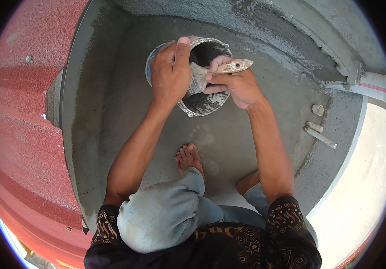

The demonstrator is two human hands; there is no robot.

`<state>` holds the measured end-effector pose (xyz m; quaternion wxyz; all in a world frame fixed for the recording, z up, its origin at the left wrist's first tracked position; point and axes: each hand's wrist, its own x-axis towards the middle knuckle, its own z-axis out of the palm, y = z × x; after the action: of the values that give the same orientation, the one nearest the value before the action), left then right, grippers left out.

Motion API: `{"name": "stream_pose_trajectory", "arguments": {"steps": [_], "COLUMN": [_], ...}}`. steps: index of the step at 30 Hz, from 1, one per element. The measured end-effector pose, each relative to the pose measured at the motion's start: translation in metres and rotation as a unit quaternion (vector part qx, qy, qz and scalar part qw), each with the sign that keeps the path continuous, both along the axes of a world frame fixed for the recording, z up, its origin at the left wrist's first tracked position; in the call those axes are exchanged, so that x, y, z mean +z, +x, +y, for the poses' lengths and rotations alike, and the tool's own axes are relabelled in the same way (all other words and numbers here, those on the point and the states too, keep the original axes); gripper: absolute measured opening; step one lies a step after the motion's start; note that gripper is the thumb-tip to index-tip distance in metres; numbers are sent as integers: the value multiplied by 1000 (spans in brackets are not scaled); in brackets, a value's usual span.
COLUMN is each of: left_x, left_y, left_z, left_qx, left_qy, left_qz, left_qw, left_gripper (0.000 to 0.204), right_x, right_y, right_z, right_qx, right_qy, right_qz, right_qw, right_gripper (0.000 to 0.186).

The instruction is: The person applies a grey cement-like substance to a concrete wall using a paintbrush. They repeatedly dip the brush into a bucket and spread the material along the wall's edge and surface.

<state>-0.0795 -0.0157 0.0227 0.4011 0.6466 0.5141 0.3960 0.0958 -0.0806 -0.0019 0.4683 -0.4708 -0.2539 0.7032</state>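
Bucket stands ahead of the foot, pipe stubs to its right.

Rough matt grey cement floor, mortar-smeared metal-looking bucket, wooden-handled brush, smooth plastic pipe stubs, matt red corrugated roofing

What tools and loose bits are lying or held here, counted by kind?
Bucket, gripped by left hand: 1
Brush, in right hand: 1
White pipe pieces on the cement floor: 3
Total: 5

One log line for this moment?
left hand: grips bucket rim | right hand: holds brush over bucket | surface: grey cement floor
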Motion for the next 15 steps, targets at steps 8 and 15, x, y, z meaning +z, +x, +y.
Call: {"name": "stream_pose_trajectory", "arguments": {"steps": [8,15], "left_x": [4,-18], "left_y": [-37,-82], "left_z": [24,34], "left_qx": [72,87], "left_qy": [-205,-259], "left_qz": [-103,-178], "left_qw": [971,945], "left_gripper": [64,72], "right_x": [-7,-49], "right_y": [67,91], "right_z": [-72,-70], "right_qx": [-283,-593], "right_qy": [132,238], "right_qz": [209,-220], "right_qw": [927,738], "right_gripper": [15,14]}}
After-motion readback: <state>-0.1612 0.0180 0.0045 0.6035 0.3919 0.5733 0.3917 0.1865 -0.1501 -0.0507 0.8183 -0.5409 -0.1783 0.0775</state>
